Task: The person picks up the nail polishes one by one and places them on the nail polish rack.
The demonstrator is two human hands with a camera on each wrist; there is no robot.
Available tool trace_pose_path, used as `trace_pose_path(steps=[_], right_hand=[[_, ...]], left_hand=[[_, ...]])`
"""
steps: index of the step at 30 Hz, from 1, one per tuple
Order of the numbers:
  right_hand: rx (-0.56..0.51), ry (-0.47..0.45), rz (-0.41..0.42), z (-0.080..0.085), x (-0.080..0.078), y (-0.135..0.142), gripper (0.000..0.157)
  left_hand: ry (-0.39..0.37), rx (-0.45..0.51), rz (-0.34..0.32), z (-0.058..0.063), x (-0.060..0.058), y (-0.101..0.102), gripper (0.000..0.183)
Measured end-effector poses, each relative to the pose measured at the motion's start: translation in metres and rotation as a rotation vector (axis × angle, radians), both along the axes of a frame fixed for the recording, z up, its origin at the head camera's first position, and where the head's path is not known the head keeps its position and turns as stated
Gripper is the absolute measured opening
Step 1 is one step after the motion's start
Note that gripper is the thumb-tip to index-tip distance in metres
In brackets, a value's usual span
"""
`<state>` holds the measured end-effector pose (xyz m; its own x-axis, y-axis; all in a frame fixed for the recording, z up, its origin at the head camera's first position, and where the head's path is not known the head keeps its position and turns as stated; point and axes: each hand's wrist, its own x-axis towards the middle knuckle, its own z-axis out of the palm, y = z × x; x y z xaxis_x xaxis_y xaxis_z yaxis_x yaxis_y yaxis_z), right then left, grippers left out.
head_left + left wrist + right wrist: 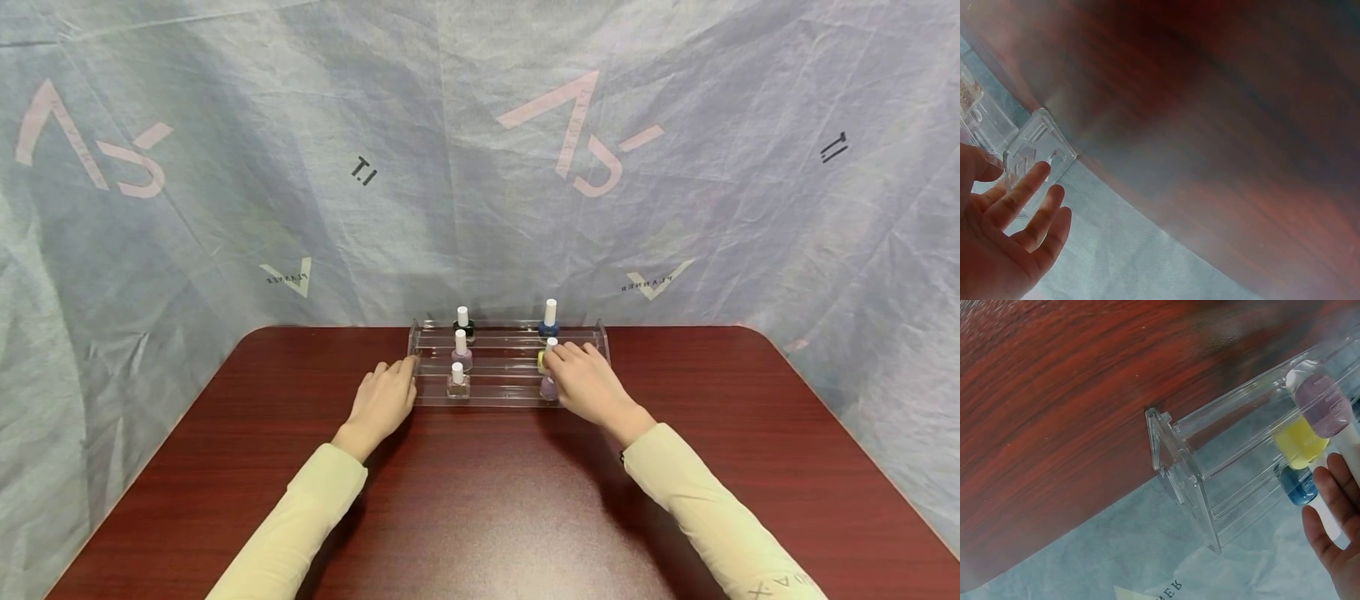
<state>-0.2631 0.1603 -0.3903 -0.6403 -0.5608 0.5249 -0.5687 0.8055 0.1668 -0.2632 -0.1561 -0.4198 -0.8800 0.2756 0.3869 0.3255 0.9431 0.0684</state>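
Observation:
A clear tiered rack (504, 402) stands on the table near its back edge, with nail polish bottles on its steps. My left hand (384, 398) is at the rack's left end, thumb and index finger at the edge of the side panel (1044, 140). My right hand (592, 385) is at the front right, its fingers at the white cap of a purple nail polish bottle (1324, 405); the hand partly hides this bottle. Just behind it are a yellow bottle (1300, 442) and a blue bottle (550, 330).
On the rack's left side stand a black bottle (463, 327), a light purple bottle (461, 357) and a clear-looking bottle (458, 387), one per step. A grey printed cloth (450, 167) hangs behind the dark red table (495, 500).

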Motion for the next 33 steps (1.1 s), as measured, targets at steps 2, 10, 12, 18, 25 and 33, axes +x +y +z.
trace_pose_path(steps=[2,10,12,18,25,33], right_hand=[[-0.002,-0.004,-0.001,-0.0003,-0.0004,0.0004,0.009],[0.008,-0.021,-0.023,-0.0002,0.0002,0.0007,0.007],[0.013,-0.032,-0.032,0.0000,0.0004,0.0007,0.007],[0.009,-0.033,-0.036,0.0007,0.0002,0.0006,0.010],[-0.001,-0.021,-0.030,0.0017,0.0002,0.0016,0.013],[-0.006,0.017,-0.014,0.0067,0.0021,0.0058,0.012]], left_hand=[[0.001,0.002,-0.002,0.0001,-0.0001,0.0002,0.036],[0.018,-0.004,-0.002,-0.0011,-0.0004,0.0002,0.036],[0.031,-0.004,-0.005,-0.0014,-0.0003,0.0004,0.035],[0.042,0.000,-0.007,-0.0013,-0.0004,-0.0002,0.035],[0.033,-0.003,-0.009,0.0000,0.0001,0.0002,0.035],[-0.008,-0.005,0.004,0.0002,-0.0008,-0.0005,0.037]])
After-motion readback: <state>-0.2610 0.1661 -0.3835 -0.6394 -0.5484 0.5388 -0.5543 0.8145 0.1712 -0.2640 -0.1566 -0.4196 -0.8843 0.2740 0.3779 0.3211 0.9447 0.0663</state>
